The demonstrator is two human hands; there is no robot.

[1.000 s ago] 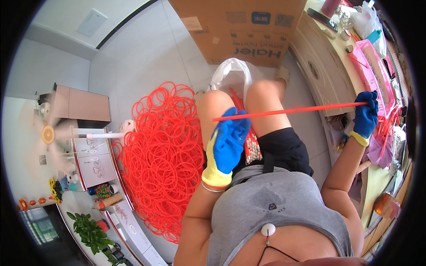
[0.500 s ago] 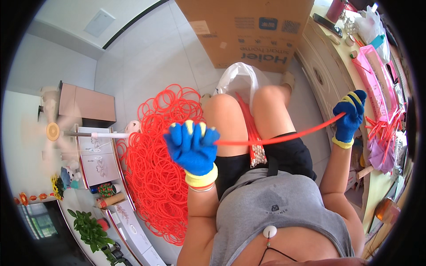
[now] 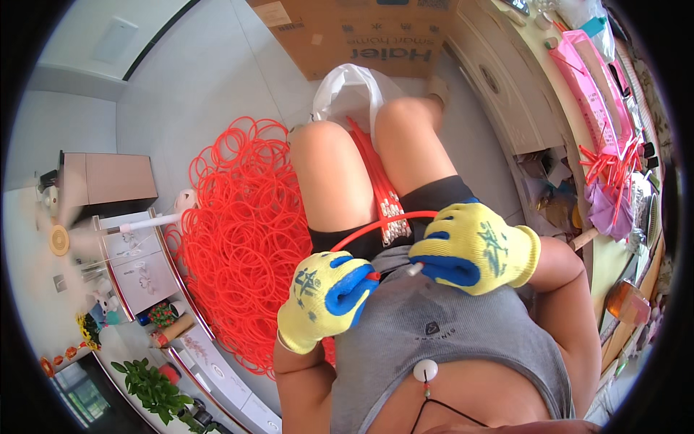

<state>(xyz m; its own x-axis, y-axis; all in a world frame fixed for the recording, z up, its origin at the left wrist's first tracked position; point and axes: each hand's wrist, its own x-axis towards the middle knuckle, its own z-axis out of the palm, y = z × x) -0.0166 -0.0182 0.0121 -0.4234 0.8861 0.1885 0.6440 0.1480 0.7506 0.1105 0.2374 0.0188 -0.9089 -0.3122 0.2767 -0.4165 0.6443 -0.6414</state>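
A length of red plastic tube (image 3: pixel 359 232) arches between my two gloved hands in front of my lap. My left hand (image 3: pixel 318 296), in a yellow and blue work glove, is closed round one end, and a short red tip pokes out past the thumb. The other end is gripped in my right hand (image 3: pixel 477 249), gloved alike, with a small whitish fitting (image 3: pixel 414 270) showing beside the thumb. Between my thighs lies a bundle of red tubes (image 3: pixel 372 163) with pale, metal-looking ends toward me. A white plastic bag (image 3: pixel 350 79) hangs between my knees.
A big pile of red tube rings (image 3: pixel 238 267) covers the floor at my left. Ahead stands a large cardboard box (image 3: pixel 361 43). On the right, a cabinet top holds a pink box (image 3: pixel 589 90) and red strips (image 3: pixel 611 166). A fan (image 3: pixel 59 240) stands far left.
Both hands have come together from wide apart, turning over so the backs of the gloves show. The tube, stretched nearly straight before, now bends in an arch. The view has shifted slightly.
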